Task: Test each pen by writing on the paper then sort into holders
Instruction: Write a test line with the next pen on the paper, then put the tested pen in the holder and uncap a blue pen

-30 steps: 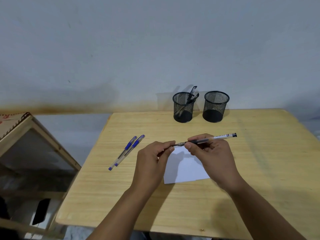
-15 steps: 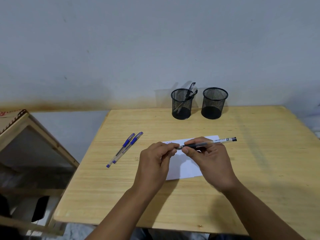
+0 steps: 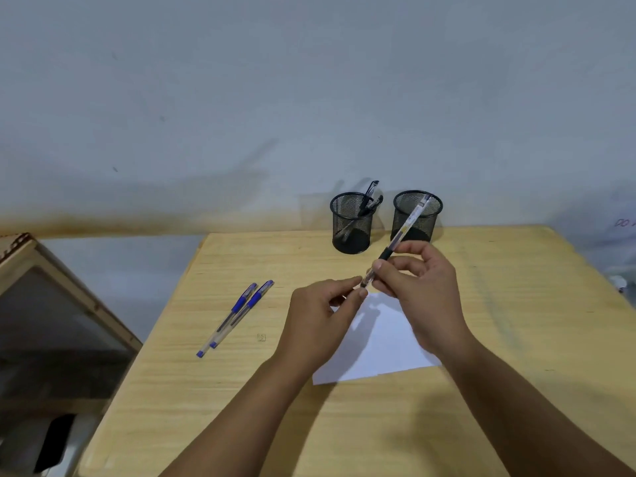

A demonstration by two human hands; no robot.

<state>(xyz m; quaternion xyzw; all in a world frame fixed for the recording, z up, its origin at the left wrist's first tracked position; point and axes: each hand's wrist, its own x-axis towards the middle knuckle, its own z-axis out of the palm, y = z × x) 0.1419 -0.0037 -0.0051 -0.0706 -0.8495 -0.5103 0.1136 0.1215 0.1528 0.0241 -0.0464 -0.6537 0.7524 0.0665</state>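
My right hand (image 3: 421, 287) grips a clear black-ink pen (image 3: 406, 225) by its dark grip, the barrel tilted up toward the far right. My left hand (image 3: 321, 315) pinches the pen's lower tip end, probably its cap (image 3: 365, 282). Under both hands lies a white sheet of paper (image 3: 382, 342) on the wooden table (image 3: 206, 390). Two blue pens (image 3: 237, 315) rest side by side to the left. Two black mesh holders stand at the back: the left holder (image 3: 351, 223) has black pens in it, while the right holder (image 3: 418, 215) looks empty, partly behind the held pen.
The table backs onto a grey wall. A wooden-framed glass piece (image 3: 62, 315) leans off the table's left side, with the floor and dark objects below it.
The pen has swung from nearly level to steeply tilted, its far end up in front of the right holder. Both hands have risen slightly toward the holders and stay on the pen.
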